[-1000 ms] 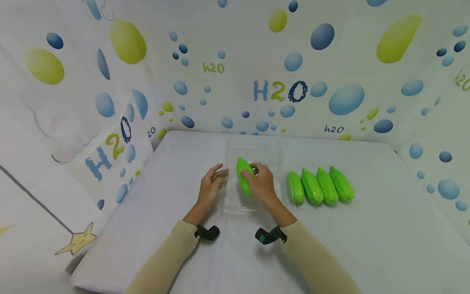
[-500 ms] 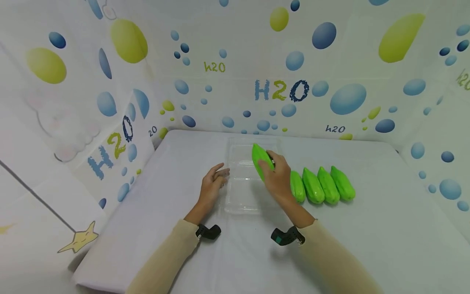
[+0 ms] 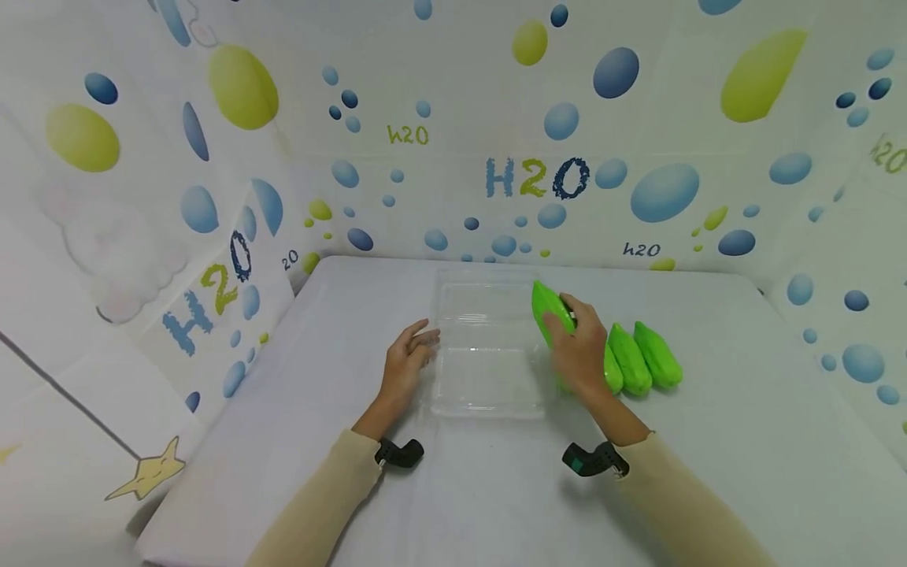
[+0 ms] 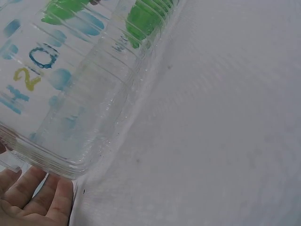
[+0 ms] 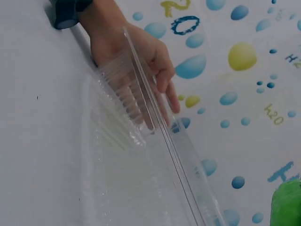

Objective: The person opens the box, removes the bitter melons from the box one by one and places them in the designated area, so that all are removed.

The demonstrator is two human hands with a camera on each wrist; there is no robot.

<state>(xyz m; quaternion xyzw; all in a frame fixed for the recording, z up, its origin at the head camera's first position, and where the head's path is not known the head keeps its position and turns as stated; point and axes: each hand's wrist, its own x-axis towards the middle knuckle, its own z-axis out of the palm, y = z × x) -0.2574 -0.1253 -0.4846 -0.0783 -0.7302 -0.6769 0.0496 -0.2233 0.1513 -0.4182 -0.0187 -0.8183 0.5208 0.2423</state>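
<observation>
My right hand [image 3: 585,350] grips a bright green, elongated fruit with a pointed tip [image 3: 546,307], held raised at the right edge of a clear plastic container. The clear container [image 3: 489,410] has its lid laid back behind it; its inside shows no fruit. My left hand [image 3: 404,366] stays at the container's left side, fingers loosely bent; in the left wrist view its fingers [image 4: 59,200] lie right at the container's rim. The right wrist view shows the left hand [image 5: 141,49] through the clear plastic, and part of the held green fruit [image 5: 287,205] at the lower right.
Several similar green fruits [image 3: 657,356] lie side by side on the white-covered table [image 3: 468,488] to the right, some partly hidden behind my right hand. A white curtain [image 3: 460,94] printed with blue and green drops stands behind the table.
My right hand has carried the green fruit rightward, from above the container to its right edge, in front of the row. The left hand has stayed in place.
</observation>
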